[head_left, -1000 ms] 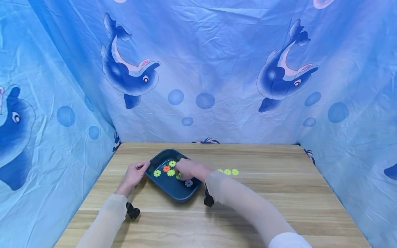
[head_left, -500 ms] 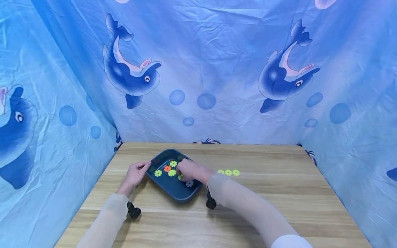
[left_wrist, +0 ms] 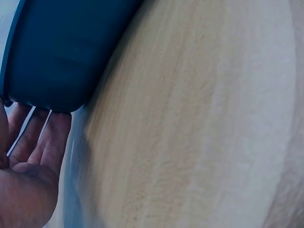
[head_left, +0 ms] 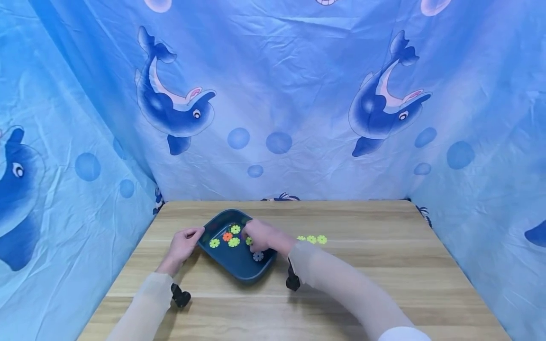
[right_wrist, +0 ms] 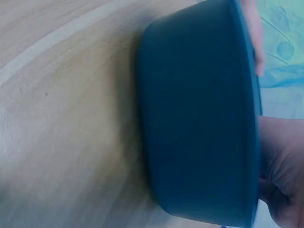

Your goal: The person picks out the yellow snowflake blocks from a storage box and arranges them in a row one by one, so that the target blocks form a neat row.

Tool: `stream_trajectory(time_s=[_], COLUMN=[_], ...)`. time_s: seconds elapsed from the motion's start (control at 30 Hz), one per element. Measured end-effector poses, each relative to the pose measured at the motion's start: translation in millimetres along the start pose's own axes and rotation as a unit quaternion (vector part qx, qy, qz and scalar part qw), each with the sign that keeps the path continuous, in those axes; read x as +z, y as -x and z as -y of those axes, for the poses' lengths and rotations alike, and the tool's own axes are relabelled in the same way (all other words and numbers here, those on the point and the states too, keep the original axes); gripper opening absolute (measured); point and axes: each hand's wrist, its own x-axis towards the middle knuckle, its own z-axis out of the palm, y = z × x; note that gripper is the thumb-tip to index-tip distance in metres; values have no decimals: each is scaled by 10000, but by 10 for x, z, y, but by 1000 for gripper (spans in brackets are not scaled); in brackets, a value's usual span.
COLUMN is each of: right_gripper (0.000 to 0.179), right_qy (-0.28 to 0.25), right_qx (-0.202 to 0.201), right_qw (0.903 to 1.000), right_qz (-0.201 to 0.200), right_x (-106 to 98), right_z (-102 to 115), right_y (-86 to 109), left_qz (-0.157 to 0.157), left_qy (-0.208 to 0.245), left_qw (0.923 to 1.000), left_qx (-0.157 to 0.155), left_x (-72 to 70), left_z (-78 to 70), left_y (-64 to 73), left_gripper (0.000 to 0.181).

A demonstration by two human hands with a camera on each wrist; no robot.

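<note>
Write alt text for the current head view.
A person's left hand grips a dark blue tray on a wooden table; the right hand reaches inside, among colorful flower-shaped pieces. Three more, yellow-green, show right of the tray.

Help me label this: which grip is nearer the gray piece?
Right: the right grip is in the tray beside the gray piece; the left grip holds the tray's left rim.

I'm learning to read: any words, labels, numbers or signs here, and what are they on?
None that can be read. The dark blue, rounded plastic tub and pale wooden tabletop show no writing; the blue cloth backdrop shows only pictures. The yellow-green flower-shaped discs are too small to check.
</note>
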Motion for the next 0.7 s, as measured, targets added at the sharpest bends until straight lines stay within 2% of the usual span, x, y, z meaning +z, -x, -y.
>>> stream_trajectory(time_s=[0.23,0.43,0.6,0.63,0.7], right_gripper=[29,30,28,28,29], right_qy=[-186,-282,-306,-270,-420], right_qx=[-233,-81,-115,-188,-159], right_qw=[9974,9920,9881,9868,9866], right_qz=[-655,-1228,-1506,-1588,-1568], right_x=[-226,-447,-539,-497,-515], right_z=[-89,-199,-361,-438,-510], right_y=[128,240,321,310,358], left_qz=[-39,-34,-15,-15,-11], left_qy=[53,224,211,212,249], left_qw=[10000,9997,9998,9998,9997], left_qx=[-13,-14,-30,-24,-24], left_x=[19,35,24,23,23], left_z=[-17,-25,-27,-22,-22], left_y=[-17,7,15,8,1], left_gripper=[64,62,61,61,60])
